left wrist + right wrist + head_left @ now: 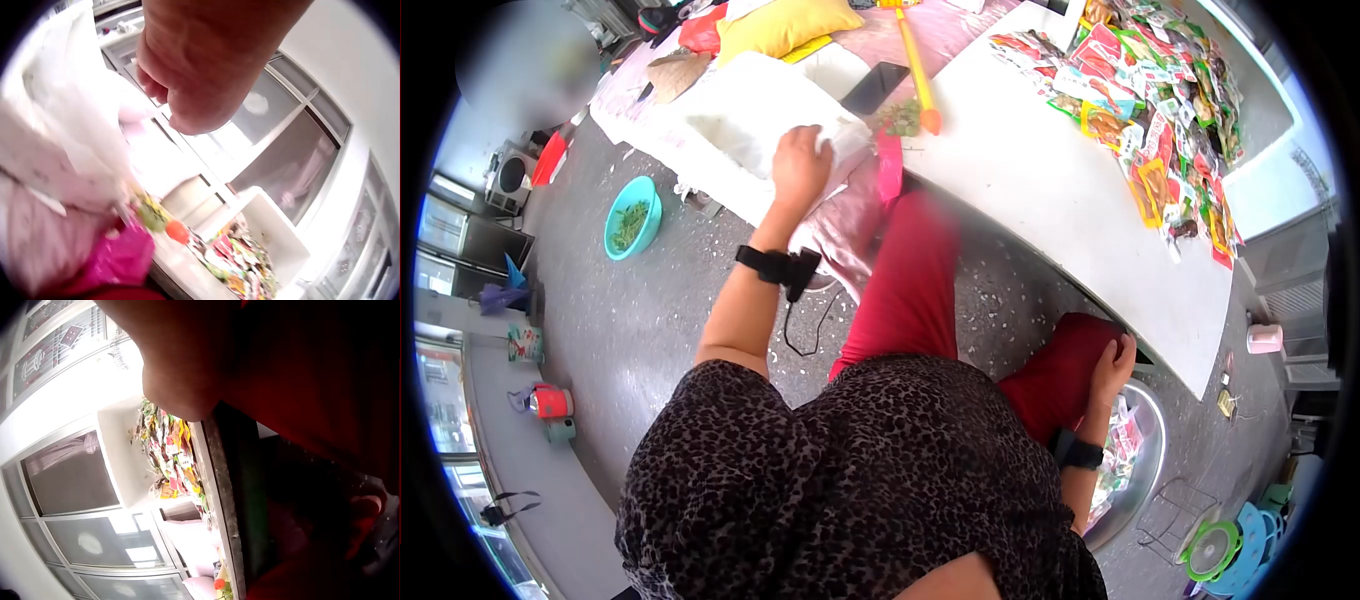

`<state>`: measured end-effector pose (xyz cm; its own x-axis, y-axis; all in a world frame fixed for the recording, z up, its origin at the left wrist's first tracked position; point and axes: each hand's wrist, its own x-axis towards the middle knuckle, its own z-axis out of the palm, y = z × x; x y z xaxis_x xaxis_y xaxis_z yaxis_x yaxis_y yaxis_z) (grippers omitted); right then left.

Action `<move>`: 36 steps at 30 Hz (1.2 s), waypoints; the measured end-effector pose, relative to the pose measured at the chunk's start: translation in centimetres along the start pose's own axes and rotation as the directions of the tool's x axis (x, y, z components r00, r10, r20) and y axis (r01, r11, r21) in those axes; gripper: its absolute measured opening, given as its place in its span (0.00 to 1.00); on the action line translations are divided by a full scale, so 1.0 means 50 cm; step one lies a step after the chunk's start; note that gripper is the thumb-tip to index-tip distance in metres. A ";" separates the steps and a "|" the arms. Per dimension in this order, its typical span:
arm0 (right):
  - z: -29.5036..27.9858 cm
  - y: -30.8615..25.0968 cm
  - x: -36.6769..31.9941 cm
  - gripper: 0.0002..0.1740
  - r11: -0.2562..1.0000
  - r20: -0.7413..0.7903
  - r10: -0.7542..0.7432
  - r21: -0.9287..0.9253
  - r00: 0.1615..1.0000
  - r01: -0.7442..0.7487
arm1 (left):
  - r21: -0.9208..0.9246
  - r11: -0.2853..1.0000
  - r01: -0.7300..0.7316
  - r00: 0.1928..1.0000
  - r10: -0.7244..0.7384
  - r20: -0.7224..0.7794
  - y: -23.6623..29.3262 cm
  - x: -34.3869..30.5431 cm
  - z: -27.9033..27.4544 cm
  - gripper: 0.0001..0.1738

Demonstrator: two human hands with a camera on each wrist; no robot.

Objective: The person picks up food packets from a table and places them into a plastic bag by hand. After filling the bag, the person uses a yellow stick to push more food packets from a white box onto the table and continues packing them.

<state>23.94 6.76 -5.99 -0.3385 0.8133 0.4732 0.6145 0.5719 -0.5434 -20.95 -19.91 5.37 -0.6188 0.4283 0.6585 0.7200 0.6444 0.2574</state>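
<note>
In the head view my left hand [802, 165] is over the near right side of a white plastic-lined box [735, 110], its fingers loosely bent and pointing away from me. Nothing shows in its grasp. The left wrist view has this hand [200, 69] above and beside the crumpled white plastic [62, 106]. My right hand [1112, 370] rests on my right knee, on red trousers [1050, 375], beside the white table's edge. In the right wrist view that hand [178, 375] is dark and partly out of frame.
Many small colourful food packets [1140, 110] lie heaped on the white table [1040, 190]. Near the box are a black phone [875, 88], a yellow stick with an orange tip [915, 65] and a pink bag [889, 168]. A metal basin [1155, 440] of packets stands by my right leg; a turquoise basin [612, 222] is at left.
</note>
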 end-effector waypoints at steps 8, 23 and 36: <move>0.005 0.011 0.004 0.11 1.000 0.013 -0.019 -0.001 1.000 0.019 | 0.312 0.906 0.284 0.761 -0.411 0.502 -0.156 0.015 0.023 0.17; 0.009 0.021 0.004 0.10 0.998 0.007 -0.059 0.001 0.998 0.059 | 0.164 0.943 0.290 0.815 -0.334 0.473 -0.255 0.045 0.070 0.20; 0.004 0.027 0.003 0.10 0.999 0.017 -0.039 0.021 0.999 0.039 | 0.148 0.927 0.346 0.850 -0.376 0.368 -0.213 0.063 0.040 0.13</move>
<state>24.56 7.67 -6.78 -0.3747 0.7919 0.4821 0.5857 0.6053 -0.5390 -31.20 -24.17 3.27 -0.9126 0.3551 0.2027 0.4068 0.8390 0.3615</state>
